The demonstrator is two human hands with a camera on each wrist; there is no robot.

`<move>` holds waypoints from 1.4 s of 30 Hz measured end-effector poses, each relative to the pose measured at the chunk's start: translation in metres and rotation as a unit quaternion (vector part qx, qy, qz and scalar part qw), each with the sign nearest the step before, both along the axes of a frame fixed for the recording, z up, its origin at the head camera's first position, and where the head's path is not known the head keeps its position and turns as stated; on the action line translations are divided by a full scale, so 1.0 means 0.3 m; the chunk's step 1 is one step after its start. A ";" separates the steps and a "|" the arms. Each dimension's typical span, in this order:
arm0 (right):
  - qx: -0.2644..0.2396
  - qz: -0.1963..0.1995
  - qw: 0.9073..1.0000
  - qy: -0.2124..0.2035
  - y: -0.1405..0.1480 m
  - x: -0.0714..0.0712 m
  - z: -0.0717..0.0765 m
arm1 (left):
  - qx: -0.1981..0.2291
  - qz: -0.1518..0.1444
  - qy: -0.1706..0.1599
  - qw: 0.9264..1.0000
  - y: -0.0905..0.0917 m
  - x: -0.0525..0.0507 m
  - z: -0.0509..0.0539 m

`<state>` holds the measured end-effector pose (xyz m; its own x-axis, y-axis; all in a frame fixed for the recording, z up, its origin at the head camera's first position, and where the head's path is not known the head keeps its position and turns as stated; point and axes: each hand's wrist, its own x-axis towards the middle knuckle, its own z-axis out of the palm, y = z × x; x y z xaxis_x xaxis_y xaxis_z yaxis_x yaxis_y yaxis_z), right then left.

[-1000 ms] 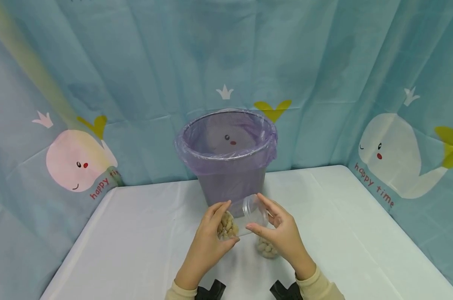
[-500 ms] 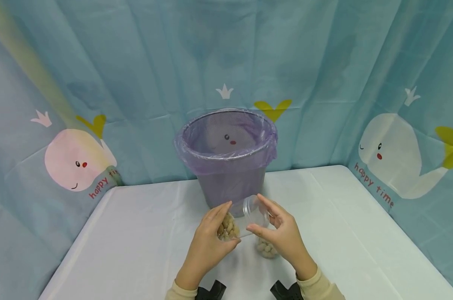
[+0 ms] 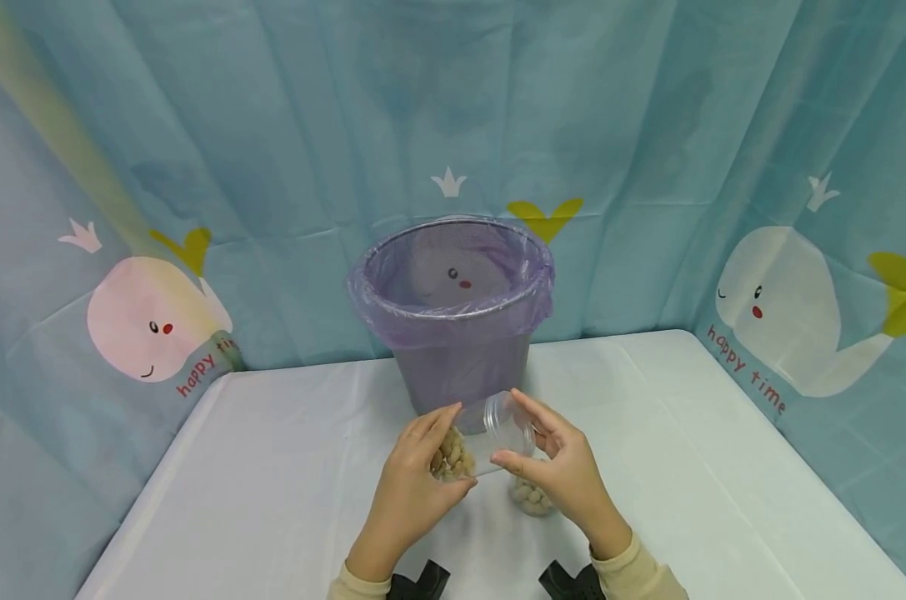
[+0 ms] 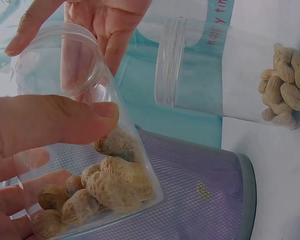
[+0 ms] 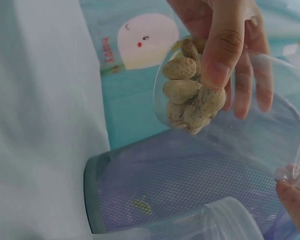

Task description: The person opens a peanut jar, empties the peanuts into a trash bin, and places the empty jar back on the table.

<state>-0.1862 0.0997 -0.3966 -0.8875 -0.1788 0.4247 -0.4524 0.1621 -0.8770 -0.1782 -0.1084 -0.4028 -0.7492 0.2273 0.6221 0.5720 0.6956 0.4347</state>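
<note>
Bin (image 3: pixel 463 371) at the back; left hand (image 3: pixel 411 483) grips the tilted jar (image 3: pixel 483 452) in front of it, right hand (image 3: pixel 561 458) pinches its lid (image 3: pixel 508 423) (hardly any change over the last second, so lid seemingly still on); peanuts (image 3: pixel 453 457) inside.

The person's left hand (image 3: pixel 410 479), thumb opposing fingers, grips the clear jar (image 3: pixel 485 450) near its base; the right hand (image 3: pixel 563 462) holds the jar's other end between thumb and fingers.
</note>
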 end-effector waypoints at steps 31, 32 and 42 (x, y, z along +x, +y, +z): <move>-0.013 0.035 0.999 0.033 0.012 -0.004 0.000 | -0.032 0.025 0.034 0.999 0.001 0.022 0.020; -0.014 0.037 0.999 0.032 0.013 -0.004 0.000 | -0.033 0.026 0.036 0.998 0.001 0.022 0.021; -0.018 0.063 0.996 0.056 0.018 -0.008 -0.007 | -0.043 0.035 0.039 0.998 -0.002 0.034 0.033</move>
<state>-0.1884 0.1050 -0.3987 -0.8054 -0.2691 0.5281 -0.5625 0.0666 -0.8241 -0.1679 -0.1091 -0.3928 -0.7157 0.2315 0.6589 0.5501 0.7682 0.3276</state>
